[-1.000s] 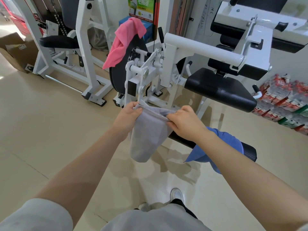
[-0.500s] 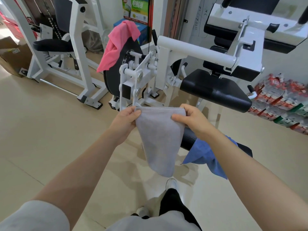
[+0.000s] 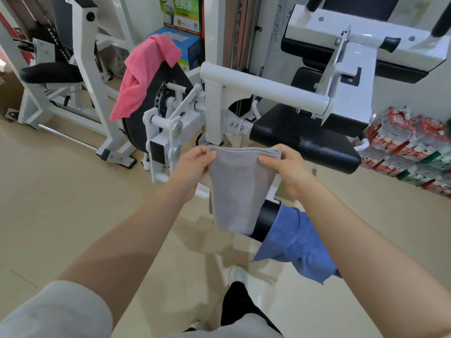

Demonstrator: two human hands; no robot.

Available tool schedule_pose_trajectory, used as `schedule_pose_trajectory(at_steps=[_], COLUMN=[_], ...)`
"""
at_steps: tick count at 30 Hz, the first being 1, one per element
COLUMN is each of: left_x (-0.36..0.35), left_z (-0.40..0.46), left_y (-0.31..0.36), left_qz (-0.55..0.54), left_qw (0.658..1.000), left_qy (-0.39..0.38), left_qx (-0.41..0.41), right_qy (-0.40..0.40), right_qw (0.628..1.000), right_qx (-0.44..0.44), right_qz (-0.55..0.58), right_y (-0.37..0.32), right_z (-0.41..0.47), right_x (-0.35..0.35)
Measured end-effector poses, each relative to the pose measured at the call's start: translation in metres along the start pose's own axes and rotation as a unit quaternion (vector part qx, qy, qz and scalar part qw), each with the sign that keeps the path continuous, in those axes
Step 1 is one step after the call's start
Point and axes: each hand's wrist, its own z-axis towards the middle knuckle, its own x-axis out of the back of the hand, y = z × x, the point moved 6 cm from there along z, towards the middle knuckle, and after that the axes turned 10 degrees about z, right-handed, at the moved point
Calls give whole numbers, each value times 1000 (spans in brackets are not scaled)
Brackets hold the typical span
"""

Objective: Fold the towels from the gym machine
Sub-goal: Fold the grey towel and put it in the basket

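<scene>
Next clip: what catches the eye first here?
The grey towel hanging mid-frame, its top corners pinched by the left hand and right hand. Behind, a pink towel drapes the machine's black wheel; a blue towel hangs off a roller pad at lower right.

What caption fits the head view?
Both hands, left and right, hold a folded grey towel beside a gym machine.

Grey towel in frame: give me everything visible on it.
The grey terry-cloth towel looks soft and plain, with a stitched hem along its top edge. It appears folded over and hangs in the air, tapering downward to a rounded bottom. The left hand pinches its top left corner, the right hand its top right. It hangs in front of the white gym machine.
</scene>
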Motion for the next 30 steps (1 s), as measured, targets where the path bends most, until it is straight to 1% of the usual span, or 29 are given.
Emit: schedule_pose_trajectory(at_steps=[3,5,7,10,12,14,16,18,21,23,24,25,26,27,28,30], left_x=[-15,-21,-25,-30,-32,-33,-32,-32,-30,-29,-29,-28,-30,-32,-34,-34], left_z=[27,36,39,37,31,22,10,1,-3,0,3,5,9,14,22,43], left_y=[27,36,30,-7,-44,-84,-125,-155,-184,-200,-206,-212,-216,-218,-216,-209], left_qz=[-27,-44,-38,53,112,174,192,193,222,245,267,294,317,333,337,319], left_qw=[999,997,997,998,992,981,974,969,957,948,939,926,913,903,902,922], left_qy=[-3,-7,-15,-31,-54,-79,-99,-122,-144,-166,-179,-193,-208,-216,-207,-138], left_qx=[-47,-68,-63,-16,13,36,69,93,116,118,123,138,153,164,171,172], right_qy=[2,-16,-44,-86,-120,-153,-189,-204,-198,-228,-249,-257,-248,-221,-185,-116], right_qw=[997,995,995,989,972,945,916,897,871,846,841,846,862,883,898,906], right_qx=[77,96,92,52,28,1,-11,-14,-28,-65,-90,-116,-129,-125,-104,-54], right_qz=[15,14,-17,-104,-199,-290,-354,-392,-449,-477,-473,-453,-422,-395,-387,-404], right_y=[-23,-29,-24,16,56,100,138,169,199,212,215,216,212,206,197,180], right_z=[17,26,31,32,28,22,12,4,-1,1,2,6,12,22,35,64], right_x=[15,25,30,35,35,32,26,20,15,11,10,8,8,9,11,15])
